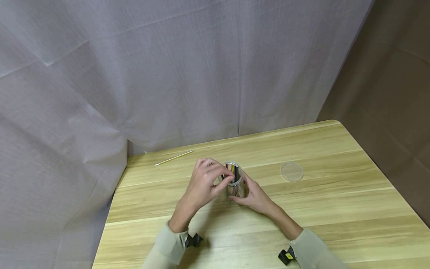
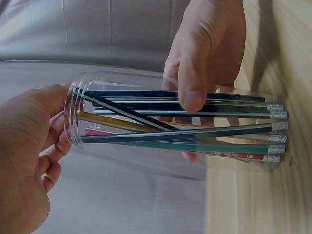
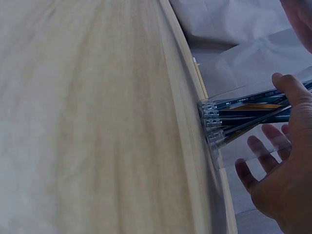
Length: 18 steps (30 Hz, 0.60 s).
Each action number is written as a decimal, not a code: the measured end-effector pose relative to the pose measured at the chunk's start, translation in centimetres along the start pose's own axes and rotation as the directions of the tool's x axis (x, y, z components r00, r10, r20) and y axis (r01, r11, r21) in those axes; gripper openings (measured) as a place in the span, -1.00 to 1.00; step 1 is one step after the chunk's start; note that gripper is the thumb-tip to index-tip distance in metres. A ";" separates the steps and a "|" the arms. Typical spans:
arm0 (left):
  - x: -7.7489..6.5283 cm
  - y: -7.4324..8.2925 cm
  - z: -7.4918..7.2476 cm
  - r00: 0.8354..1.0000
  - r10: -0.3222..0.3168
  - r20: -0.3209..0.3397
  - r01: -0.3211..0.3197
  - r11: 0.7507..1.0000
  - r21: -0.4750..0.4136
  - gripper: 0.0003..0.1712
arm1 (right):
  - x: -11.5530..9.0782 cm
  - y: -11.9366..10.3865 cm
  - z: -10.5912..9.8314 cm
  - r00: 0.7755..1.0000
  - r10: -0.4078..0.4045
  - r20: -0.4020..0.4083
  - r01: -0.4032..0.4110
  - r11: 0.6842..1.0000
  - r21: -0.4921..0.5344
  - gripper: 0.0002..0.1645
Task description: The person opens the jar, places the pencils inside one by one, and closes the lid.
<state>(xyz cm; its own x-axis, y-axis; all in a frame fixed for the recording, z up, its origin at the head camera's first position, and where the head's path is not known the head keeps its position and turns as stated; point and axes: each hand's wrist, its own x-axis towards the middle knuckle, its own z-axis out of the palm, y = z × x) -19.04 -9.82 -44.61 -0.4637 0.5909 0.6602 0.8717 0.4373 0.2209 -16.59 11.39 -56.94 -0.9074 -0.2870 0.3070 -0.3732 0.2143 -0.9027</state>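
A clear plastic jar [image 2: 180, 168] stands on the table with several pencils [image 2: 234, 115] inside, their eraser ends down at its base. My right hand [image 1: 256, 198] grips the jar's side, thumb on the near side and the other fingers behind it. Over the jar's open mouth is my left hand [image 1: 206, 181], with thumb and forefinger close together at the rim [image 1: 239, 182]. Its other fingers are bent beside the jar in the left wrist view. I cannot tell whether those fingertips pinch a pencil.
A yellow pencil [image 1: 174, 158] lies near the table's back left edge. To the right of the jar a round clear lid [image 1: 292, 172] rests flat on the wooden table [image 1: 336, 201]. A grey curtain [image 1: 188, 74] hangs behind the back edge.
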 end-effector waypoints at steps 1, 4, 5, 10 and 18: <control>0.1 0.0 -0.1 1.000 -0.003 0.001 0.003 1.000 0.004 -0.89 | 0.0 0.0 0.0 1.000 0.003 0.002 -0.003 1.000 -0.006 0.20; 0.2 0.0 -0.1 0.999 -0.026 -0.019 0.026 1.000 0.001 -0.88 | 0.0 -0.1 -0.1 1.000 0.009 0.005 -0.009 1.000 -0.021 0.17; 0.2 -0.1 -0.1 0.999 -0.040 -0.031 0.040 0.999 -0.004 -0.85 | 0.0 -0.1 -0.1 1.000 0.009 0.005 -0.009 1.000 -0.026 0.17; 0.1 -0.2 0.1 0.988 -0.133 -0.082 0.130 0.990 -0.047 -0.75 | 0.0 -0.1 -0.1 1.000 0.007 0.004 -0.006 0.999 -0.042 0.14; 0.1 0.1 0.0 0.942 -0.337 -0.007 0.333 0.933 -0.136 -0.72 | 0.0 -0.1 0.0 1.000 0.004 -0.001 -0.004 0.998 -0.055 0.11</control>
<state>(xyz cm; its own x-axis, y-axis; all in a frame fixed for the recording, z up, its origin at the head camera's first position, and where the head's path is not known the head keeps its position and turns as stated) -18.99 -9.72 -44.58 -0.7290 0.4047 0.5520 0.6808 0.5125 0.5233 -16.60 11.38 -56.88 -0.9092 -0.2850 0.3037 -0.3795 0.2669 -0.8858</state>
